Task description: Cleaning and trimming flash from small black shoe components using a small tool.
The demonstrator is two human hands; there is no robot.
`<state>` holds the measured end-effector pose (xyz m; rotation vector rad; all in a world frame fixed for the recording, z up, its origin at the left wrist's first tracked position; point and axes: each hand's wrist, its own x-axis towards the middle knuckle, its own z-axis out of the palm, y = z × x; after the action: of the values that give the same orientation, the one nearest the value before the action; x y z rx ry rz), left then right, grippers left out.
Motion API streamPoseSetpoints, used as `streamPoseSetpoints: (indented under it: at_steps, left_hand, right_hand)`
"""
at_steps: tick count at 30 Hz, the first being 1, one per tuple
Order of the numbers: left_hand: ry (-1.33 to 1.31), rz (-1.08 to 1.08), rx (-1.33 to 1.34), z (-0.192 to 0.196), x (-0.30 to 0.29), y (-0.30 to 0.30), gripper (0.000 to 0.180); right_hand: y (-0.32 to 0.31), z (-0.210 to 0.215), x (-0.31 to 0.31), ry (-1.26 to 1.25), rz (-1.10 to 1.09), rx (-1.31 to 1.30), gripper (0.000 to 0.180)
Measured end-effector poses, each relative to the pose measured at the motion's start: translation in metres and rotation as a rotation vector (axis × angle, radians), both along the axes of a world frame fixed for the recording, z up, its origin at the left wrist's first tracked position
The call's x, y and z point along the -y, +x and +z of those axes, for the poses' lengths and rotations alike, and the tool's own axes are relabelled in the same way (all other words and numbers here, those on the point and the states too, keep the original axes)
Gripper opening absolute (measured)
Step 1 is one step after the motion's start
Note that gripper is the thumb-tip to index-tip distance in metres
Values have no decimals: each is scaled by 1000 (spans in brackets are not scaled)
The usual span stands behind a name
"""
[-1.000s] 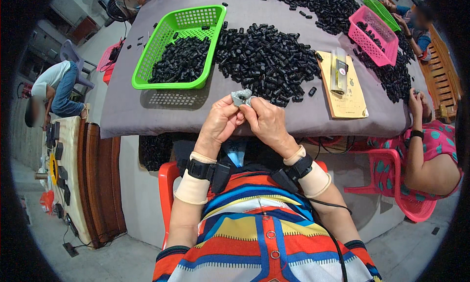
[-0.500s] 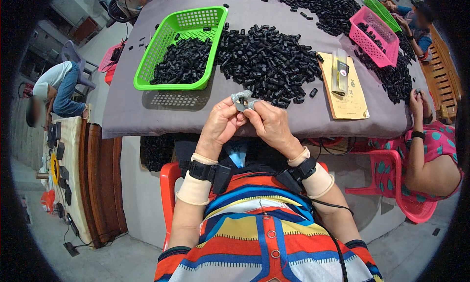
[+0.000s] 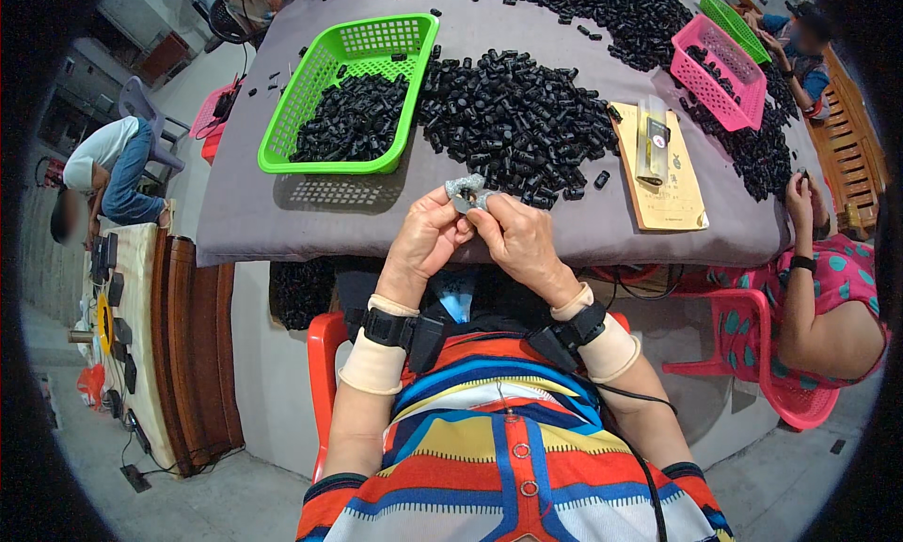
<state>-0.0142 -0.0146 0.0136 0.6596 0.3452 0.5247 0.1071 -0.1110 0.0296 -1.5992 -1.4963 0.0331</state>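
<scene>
My left hand (image 3: 430,236) and my right hand (image 3: 519,241) meet over the near edge of the grey-covered table. Both are closed in a pinch, with grey wrapping on some fingertips. Between them is a small dark part (image 3: 464,194), mostly hidden by the fingers, so its exact shape cannot be made out. Just beyond my hands lies a heap of small black cylindrical plastic pieces (image 3: 517,119). To its left, a green plastic basket (image 3: 266,157) holds many more of the same pieces.
A yellow paper pad (image 3: 673,208) lies right of the heap, with a clear plastic case (image 3: 653,142) on it. Pink (image 3: 715,100) and green baskets (image 3: 734,25) stand at the far right among more black pieces. Co-workers sit at the right; another person (image 3: 122,175) bends at the left.
My hands keep almost the same pinch and place, with only slight finger movement. The heap and baskets have not visibly changed.
</scene>
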Motion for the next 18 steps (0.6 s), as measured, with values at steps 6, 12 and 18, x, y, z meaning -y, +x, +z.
streamPoseSetpoints:
  at_steps: [6, 12, 18]
  left_hand:
    - [5, -2, -29, 0, -1, 1, 17]
    - [4, -3, -11, 0, -2, 1, 18]
    - [-25, 11, 40, 0, 3, 4, 19]
  right_hand:
    - [-2, 3, -1, -9, -23, 2, 21]
    - [-3, 2, -4, 6, -45, 26, 21]
    - [-2, 1, 0, 23, -44, -74, 20]
